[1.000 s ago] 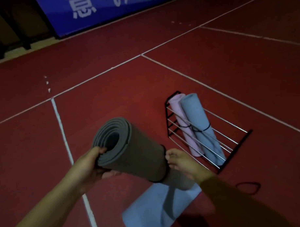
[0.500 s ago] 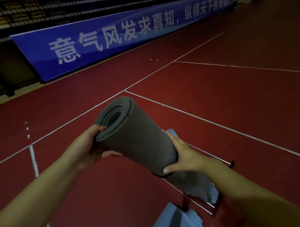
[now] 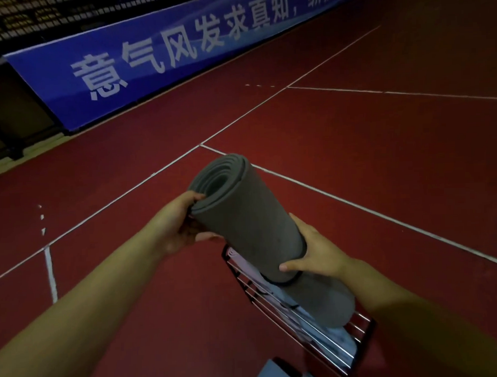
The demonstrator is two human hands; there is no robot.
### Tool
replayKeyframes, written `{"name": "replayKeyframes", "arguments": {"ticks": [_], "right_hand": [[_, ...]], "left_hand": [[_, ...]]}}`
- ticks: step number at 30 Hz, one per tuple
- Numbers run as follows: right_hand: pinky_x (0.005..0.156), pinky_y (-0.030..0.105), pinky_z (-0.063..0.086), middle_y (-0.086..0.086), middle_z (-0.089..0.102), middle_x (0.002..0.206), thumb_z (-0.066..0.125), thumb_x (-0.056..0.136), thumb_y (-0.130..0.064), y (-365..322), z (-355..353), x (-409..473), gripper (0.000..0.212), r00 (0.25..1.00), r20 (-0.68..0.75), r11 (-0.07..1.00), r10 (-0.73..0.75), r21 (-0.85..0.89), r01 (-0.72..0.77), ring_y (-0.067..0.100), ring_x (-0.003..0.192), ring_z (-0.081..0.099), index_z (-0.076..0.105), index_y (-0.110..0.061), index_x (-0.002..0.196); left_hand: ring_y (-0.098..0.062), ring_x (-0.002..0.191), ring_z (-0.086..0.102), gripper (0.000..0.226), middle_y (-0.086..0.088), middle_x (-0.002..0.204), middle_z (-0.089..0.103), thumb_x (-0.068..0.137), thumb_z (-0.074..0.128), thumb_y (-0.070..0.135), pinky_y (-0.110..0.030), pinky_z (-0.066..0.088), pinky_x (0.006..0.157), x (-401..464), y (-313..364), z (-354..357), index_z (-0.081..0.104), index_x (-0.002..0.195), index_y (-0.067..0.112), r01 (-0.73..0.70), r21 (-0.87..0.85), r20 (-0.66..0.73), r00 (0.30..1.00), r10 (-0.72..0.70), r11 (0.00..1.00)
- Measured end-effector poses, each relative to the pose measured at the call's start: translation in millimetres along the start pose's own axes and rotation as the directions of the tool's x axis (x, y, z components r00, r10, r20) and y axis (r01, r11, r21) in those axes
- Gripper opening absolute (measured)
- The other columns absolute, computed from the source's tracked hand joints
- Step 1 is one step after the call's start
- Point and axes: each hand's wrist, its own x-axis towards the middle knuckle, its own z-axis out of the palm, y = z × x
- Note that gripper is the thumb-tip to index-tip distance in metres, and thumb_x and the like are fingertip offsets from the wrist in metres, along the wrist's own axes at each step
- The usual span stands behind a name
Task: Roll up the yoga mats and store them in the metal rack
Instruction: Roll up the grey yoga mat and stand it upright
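Observation:
I hold a rolled grey yoga mat (image 3: pixel 251 233) tilted over the metal rack (image 3: pixel 356 337). My left hand (image 3: pixel 181 227) grips its upper open end, thumb on the rim. My right hand (image 3: pixel 314 256) grips the roll lower down, just above a black elastic band (image 3: pixel 284 283) around it. The mat's lower end hangs over the rack's wires. In the rack lie a rolled pink mat (image 3: pixel 244 267) and a rolled light blue mat (image 3: pixel 337 340), both largely hidden by the grey roll.
A flat light blue mat (image 3: pixel 276 373) lies on the red floor (image 3: pixel 381 161) at the bottom edge, beside the rack. White court lines cross the floor. A blue banner (image 3: pixel 180 41) with white characters runs along the back.
The grey roll has moved right and over the rack, its lower end sinking toward the wires. My view has come closer to the rack. Both hands keep their grip.

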Motion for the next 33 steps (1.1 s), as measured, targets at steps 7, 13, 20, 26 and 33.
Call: {"name": "replayKeyframes", "arguments": {"ticks": [7,13,20,26,33], "right_hand": [[0.112,0.038,0.029,-0.002,0.028,0.15,0.084,0.054,-0.057,41,1,29,0.124,0.997,-0.039,0.995,0.071,0.069,-0.068,0.017,0.137,0.028,0.008,-0.04,0.15],[0.111,0.039,0.031,-0.002,0.028,0.151,0.078,0.049,-0.067,51,-7,50,0.127,0.998,-0.007,0.997,0.063,0.037,-0.062,0.018,0.137,0.029,0.007,-0.039,0.15],[0.11,0.042,0.034,-0.004,0.031,0.148,0.072,0.043,-0.075,46,3,55,0.128,0.998,-0.051,0.995,0.04,0.096,-0.035,0.017,0.135,0.032,0.008,-0.043,0.149],[0.109,0.036,0.035,-0.005,0.035,0.145,0.075,0.047,-0.07,48,3,50,0.122,0.998,-0.067,0.99,0.009,0.138,0.001,0.013,0.132,0.035,0.014,-0.042,0.149],[0.108,0.039,0.038,-0.01,0.033,0.148,0.077,0.049,-0.072,62,-19,39,0.12,0.998,-0.061,0.989,0.029,0.145,-0.019,0.009,0.133,0.036,0.012,-0.047,0.147]], "left_hand": [[-0.024,0.062,0.064,0.023,-0.009,0.071,0.062,0.088,0.047,0.024,-0.023,0.05,0.039,59,-2,25,0.063,0.098,0.01,0.055,0.01,-0.046,0.997,-0.054,0.998],[-0.022,0.039,0.055,0.019,-0.008,0.056,0.056,0.085,0.043,0.022,-0.024,0.044,0.038,79,0,26,0.057,0.083,0.009,0.038,0.031,-0.014,0.999,-0.038,0.999],[-0.027,0.051,0.064,0.022,-0.01,0.065,0.062,0.086,0.048,0.026,-0.024,0.048,0.038,81,14,19,0.062,0.09,0.01,0.026,0.079,-0.05,0.999,-0.022,0.996],[-0.03,0.053,0.066,0.026,-0.011,0.063,0.065,0.087,0.049,0.029,-0.022,0.046,0.037,74,15,26,0.063,0.097,0.009,0.032,0.109,-0.035,0.999,-0.028,0.994],[-0.024,0.038,0.054,0.026,-0.013,0.058,0.058,0.086,0.043,0.023,-0.02,0.042,0.034,78,13,45,0.057,0.099,0.005,0.027,0.045,0.043,0.999,-0.029,0.999]]}}
